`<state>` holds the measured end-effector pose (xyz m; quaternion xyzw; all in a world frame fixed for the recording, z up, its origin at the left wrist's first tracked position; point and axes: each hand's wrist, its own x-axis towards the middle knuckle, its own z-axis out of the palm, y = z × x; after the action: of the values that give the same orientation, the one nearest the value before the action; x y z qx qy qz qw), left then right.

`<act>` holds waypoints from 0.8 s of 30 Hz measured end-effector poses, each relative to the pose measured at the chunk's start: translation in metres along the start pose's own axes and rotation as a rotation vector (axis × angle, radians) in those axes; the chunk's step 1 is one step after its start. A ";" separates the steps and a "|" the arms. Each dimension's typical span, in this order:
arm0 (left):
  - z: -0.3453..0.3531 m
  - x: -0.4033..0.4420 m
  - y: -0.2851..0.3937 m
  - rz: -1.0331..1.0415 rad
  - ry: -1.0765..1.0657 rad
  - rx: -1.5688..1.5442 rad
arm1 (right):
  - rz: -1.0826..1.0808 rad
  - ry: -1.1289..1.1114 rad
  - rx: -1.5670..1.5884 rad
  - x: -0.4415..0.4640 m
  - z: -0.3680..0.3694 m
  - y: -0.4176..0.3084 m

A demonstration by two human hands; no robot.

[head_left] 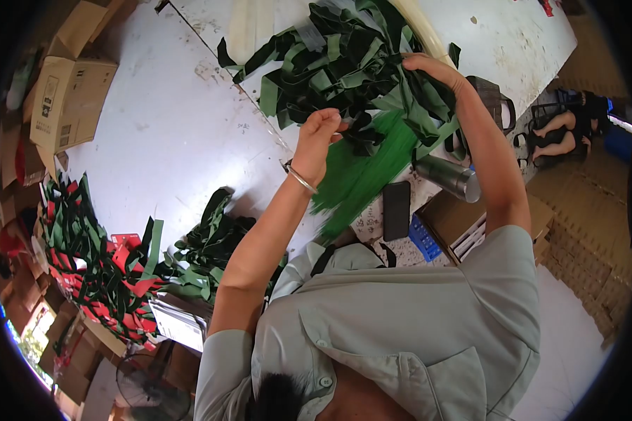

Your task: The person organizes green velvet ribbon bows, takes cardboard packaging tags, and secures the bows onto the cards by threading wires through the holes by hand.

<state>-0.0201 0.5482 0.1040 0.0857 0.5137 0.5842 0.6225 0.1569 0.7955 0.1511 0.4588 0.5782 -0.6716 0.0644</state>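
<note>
A heap of dark green velvet-like ribbon strips point(344, 59) lies tangled on the white table, showing both a dark and a paler face. At its near edge is my left hand point(319, 133), a metal bangle on the wrist, its thumb and fingers pinched against a dark ribbon end. On the heap's right side my right hand point(435, 69) curls over some strips; its fingertips are partly hidden among them. Below the heap a bundle of long, straight, bright green strands point(369, 172) stretches toward my body. A cream-coloured curved strip point(425, 28) runs behind my right hand.
Near me lie a black phone point(396, 210), a metal cylinder point(448, 178) and a blue basket point(423, 238). To the left are a smaller green ribbon pile point(214, 238), red and green ribbons point(112, 274) and a cardboard box point(70, 102). Another person point(565, 133) sits at the far right.
</note>
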 end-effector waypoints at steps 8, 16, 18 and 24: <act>0.030 -0.010 0.020 0.084 -0.037 0.064 | -0.026 -0.075 -0.009 -0.015 0.035 -0.024; 0.027 -0.024 0.052 0.135 0.041 -0.270 | -0.319 0.129 -0.803 -0.051 0.165 -0.064; -0.003 -0.024 0.048 0.074 0.120 -0.355 | -0.647 0.253 -0.856 -0.055 0.200 -0.039; -0.079 -0.068 0.061 0.012 0.137 -0.507 | -0.730 0.062 -0.701 -0.068 0.229 -0.017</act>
<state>-0.1032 0.4725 0.1480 -0.1099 0.3914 0.7024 0.5843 0.0609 0.5794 0.1895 0.1973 0.8931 -0.4021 -0.0415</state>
